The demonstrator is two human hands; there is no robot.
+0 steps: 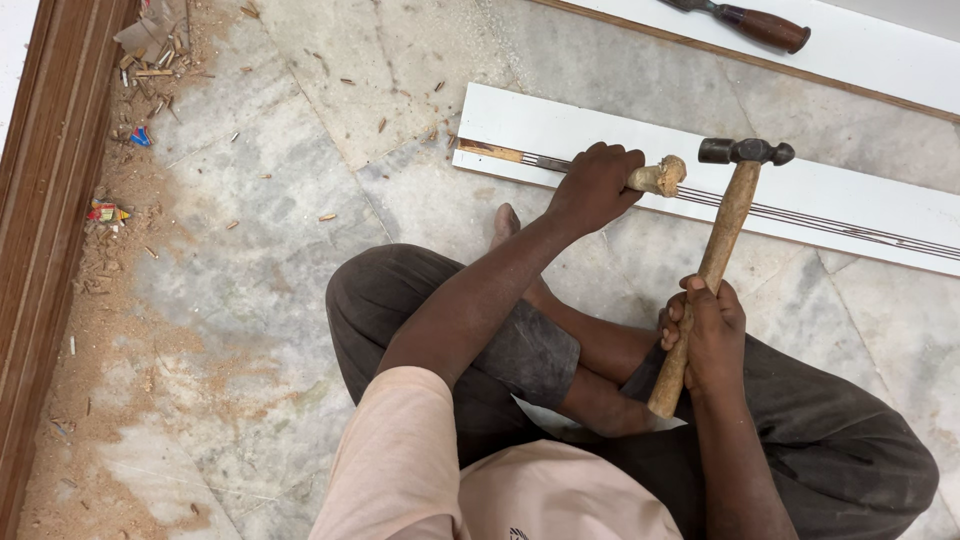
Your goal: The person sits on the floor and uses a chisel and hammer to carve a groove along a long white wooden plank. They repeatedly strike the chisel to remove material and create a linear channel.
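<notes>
I sit cross-legged on a marble floor. My left hand is closed around a chisel whose worn wooden handle end sticks out to the right; its blade lies along a groove in a long white board. My right hand grips the wooden shaft of a hammer. The hammer's dark metal head hangs just right of the chisel's handle end, a small gap between them.
A second white board lies at the top right with a dark-handled chisel on it. A brown wooden frame runs down the left edge, with sawdust and wood chips scattered beside it.
</notes>
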